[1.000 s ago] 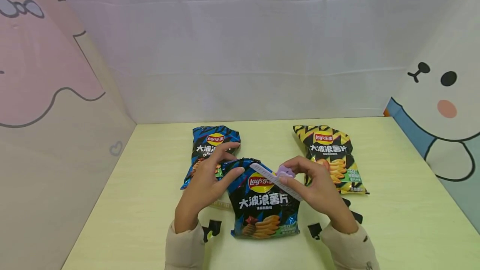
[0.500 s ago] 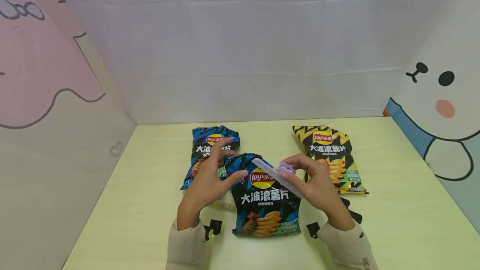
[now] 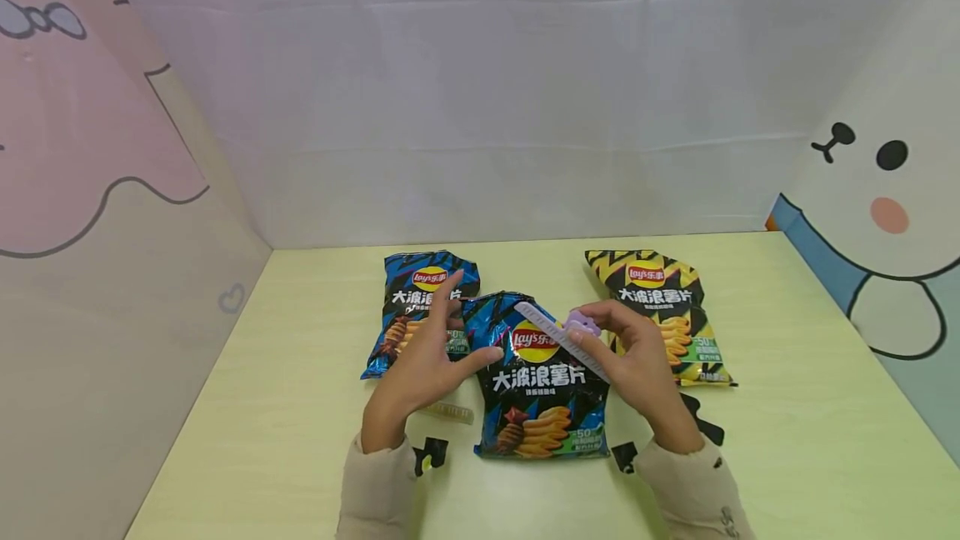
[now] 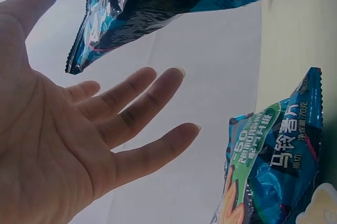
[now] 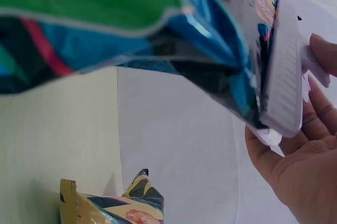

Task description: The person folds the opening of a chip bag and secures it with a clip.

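My right hand (image 3: pixel 637 357) pinches the purple handle of a white bag clip (image 3: pixel 555 336). That clip sits slantwise across the upper right of a blue-and-black chip bag (image 3: pixel 543 415); the right wrist view shows its bar (image 5: pixel 284 71) along the bag's edge. My left hand (image 3: pixel 427 365) is beside the bag's left side, fingers spread and thumb overlapping the bag in the head view. In the left wrist view the palm (image 4: pixel 47 134) shows bare, with the bag's crimped corner (image 4: pixel 79 58) just beyond the thumb. Part of the bag's top is hidden behind the clip.
Behind my left hand lies another blue chip bag (image 3: pixel 420 298), and a yellow-and-black one (image 3: pixel 663 319) lies back right. A cream clip (image 3: pixel 450 412) rests by my left wrist. Black scraps (image 3: pixel 431 455) and a dark piece (image 3: pixel 705 423) lie near the sleeves. Cloth walls surround the table (image 3: pixel 795 440).
The held chip bag and clip have shifted away from me and slightly right. My left hand's fingers have straightened and spread, while my right hand keeps its pinch on the clip.
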A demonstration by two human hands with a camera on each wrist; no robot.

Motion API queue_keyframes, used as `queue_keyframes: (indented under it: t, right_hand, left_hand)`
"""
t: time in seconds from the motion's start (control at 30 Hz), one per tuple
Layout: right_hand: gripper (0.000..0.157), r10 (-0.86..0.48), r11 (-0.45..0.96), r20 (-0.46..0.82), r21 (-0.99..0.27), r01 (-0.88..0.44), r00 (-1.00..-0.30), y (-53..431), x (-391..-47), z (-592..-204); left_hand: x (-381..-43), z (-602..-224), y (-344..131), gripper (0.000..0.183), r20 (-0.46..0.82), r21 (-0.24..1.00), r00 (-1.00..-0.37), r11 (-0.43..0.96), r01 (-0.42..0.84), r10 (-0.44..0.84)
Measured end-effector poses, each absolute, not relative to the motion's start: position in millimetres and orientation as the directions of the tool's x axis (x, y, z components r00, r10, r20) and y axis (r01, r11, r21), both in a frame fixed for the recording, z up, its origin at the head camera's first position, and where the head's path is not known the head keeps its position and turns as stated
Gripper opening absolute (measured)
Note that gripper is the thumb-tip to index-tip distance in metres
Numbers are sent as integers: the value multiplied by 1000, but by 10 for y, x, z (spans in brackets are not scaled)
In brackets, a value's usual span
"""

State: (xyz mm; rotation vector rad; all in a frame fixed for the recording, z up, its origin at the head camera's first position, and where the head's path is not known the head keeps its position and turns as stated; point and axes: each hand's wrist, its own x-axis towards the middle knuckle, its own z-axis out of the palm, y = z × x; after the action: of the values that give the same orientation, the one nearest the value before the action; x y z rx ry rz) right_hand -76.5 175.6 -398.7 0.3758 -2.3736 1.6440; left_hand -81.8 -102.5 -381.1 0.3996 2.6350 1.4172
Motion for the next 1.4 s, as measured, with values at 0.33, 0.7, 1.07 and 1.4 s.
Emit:
queue_keyframes:
  t: [0.33, 0.7, 1.07, 1.4]
  right_hand:
    - [20, -49, 324, 320, -891, -318, -946, 1764, -780, -4008]
    - [22, -12, 355, 296, -892, -281, -955, 1765, -783, -4012]
    - [23, -2, 366, 285, -892, -266, -959, 1776, -793, -4037]
    - [26, 32, 359, 290, -896, -260, -956, 1779, -796, -4030]
  left_hand:
    - [-856, -3898, -969, 102, -2, 836, -947, 521, 174, 320]
    - [-854, -3980, -926, 128, -164, 803, -936, 593, 57, 313]
    - [-862, -4033, -913, 129, -210, 788, -916, 614, 48, 341]
    - [-872, -4056, -908, 127, -184, 776, -904, 621, 108, 387]
